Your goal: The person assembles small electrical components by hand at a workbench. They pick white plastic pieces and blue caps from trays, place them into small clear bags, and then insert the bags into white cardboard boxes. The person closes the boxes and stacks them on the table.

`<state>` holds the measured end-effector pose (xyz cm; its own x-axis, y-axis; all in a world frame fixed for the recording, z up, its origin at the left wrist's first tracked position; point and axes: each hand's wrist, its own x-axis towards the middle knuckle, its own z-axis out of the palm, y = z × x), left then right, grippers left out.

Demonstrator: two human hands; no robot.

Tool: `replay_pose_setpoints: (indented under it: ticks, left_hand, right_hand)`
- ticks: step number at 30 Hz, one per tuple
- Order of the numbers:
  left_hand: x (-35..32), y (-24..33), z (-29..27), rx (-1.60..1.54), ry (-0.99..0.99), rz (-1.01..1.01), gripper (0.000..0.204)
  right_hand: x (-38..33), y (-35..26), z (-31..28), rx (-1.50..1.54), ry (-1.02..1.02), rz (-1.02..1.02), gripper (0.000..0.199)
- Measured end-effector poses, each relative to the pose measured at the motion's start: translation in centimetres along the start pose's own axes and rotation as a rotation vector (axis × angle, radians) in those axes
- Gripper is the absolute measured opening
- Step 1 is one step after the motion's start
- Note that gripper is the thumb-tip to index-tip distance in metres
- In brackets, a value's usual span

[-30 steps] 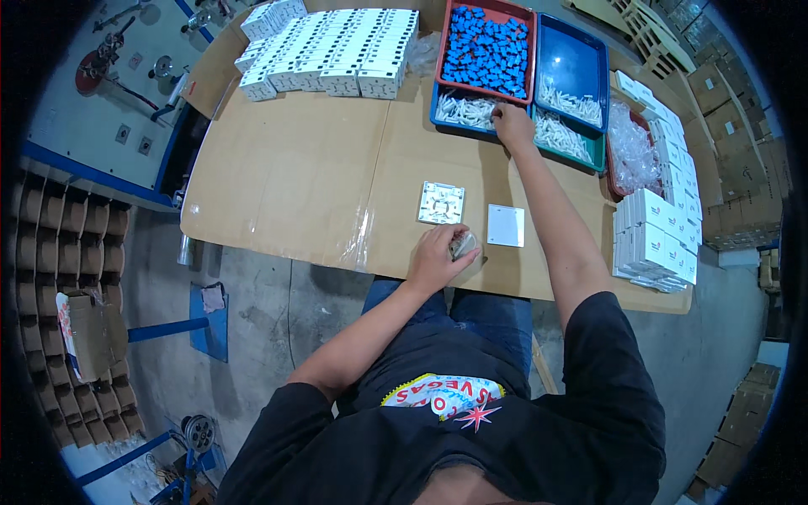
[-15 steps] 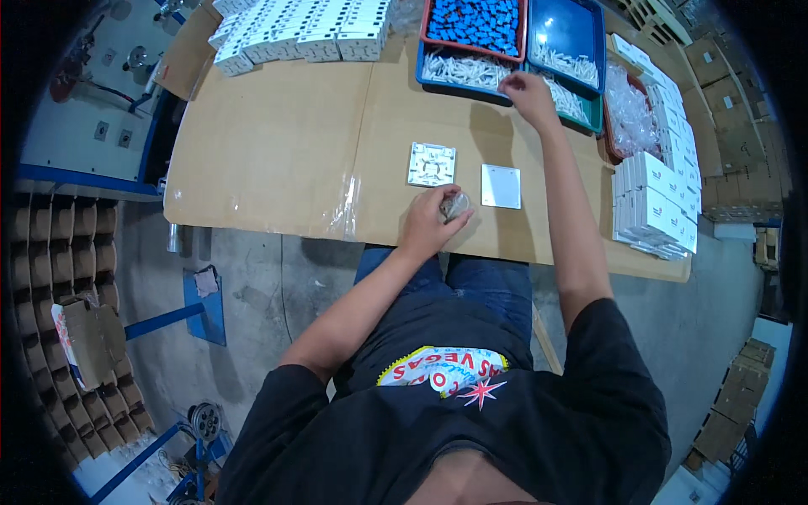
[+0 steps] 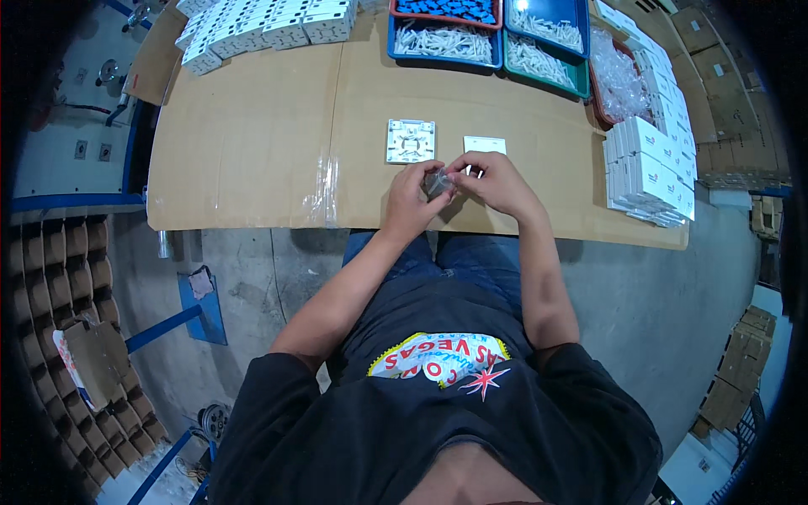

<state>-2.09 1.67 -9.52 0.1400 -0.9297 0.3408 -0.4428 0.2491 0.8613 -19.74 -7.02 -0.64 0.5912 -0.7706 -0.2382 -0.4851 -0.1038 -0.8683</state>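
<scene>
Over the near part of the cardboard-covered table, my left hand (image 3: 412, 198) is closed around a small clear plastic bag (image 3: 438, 183); its contents are too small to make out. My right hand (image 3: 495, 183) meets it there, thumb and fingers pinched at the bag's right edge. White bits show among the right fingers, but I cannot tell whether they are held or belong to the plate behind. Just beyond the left hand lies a square white frame (image 3: 411, 141) with a moulded inside. A flat white plate (image 3: 485, 145) lies beyond the right hand, partly covered by it.
Far back stand a blue tray (image 3: 446, 62) and a green tray (image 3: 551, 82) of white stick-like pieces, with a red tray (image 3: 497, 23) of blue parts behind. White boxes (image 3: 307, 32) are stacked at far left, more white boxes (image 3: 644, 172) at right beside bagged plastic (image 3: 619, 80).
My right hand has come back from the trays of white pieces to the bag in my left hand. The view has shifted slightly; the frame and plate lie as before.
</scene>
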Motion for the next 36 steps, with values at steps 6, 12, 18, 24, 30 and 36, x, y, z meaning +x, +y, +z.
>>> replay_pose_setpoints:
  ticks: [6,12,18,24,30,36]
  left_hand:
    - [0.1,-0.3,0.0,-0.075,0.012,-0.058,0.047]
    - [0.0,-0.2,0.0,-0.047,0.027,-0.043,0.048]
    - [0.0,-0.5,0.3,-0.056,0.037,-0.088,0.046]
    - [0.2,-0.6,0.4,-0.080,0.037,-0.124,0.045]
    - [0.1,-0.6,0.4,-0.097,0.071,-0.109,0.044]
    - [0.1,-0.1,0.1,-0.094,0.057,-0.127,0.042]
  right_hand:
    - [0.7,2.4,0.2,0.196,0.147,-0.064,0.019]
    - [0.8,4.4,-1.3,0.121,0.236,-0.025,0.018]
    - [6.2,10.2,-9.1,-0.230,0.678,0.030,0.025]
    - [12.1,14.1,-20.0,-0.587,1.005,0.075,0.024]
    - [15.8,14.8,-23.8,-0.657,0.909,0.335,0.027]
    - [18.0,17.0,-25.3,-0.557,0.920,0.331,0.031]
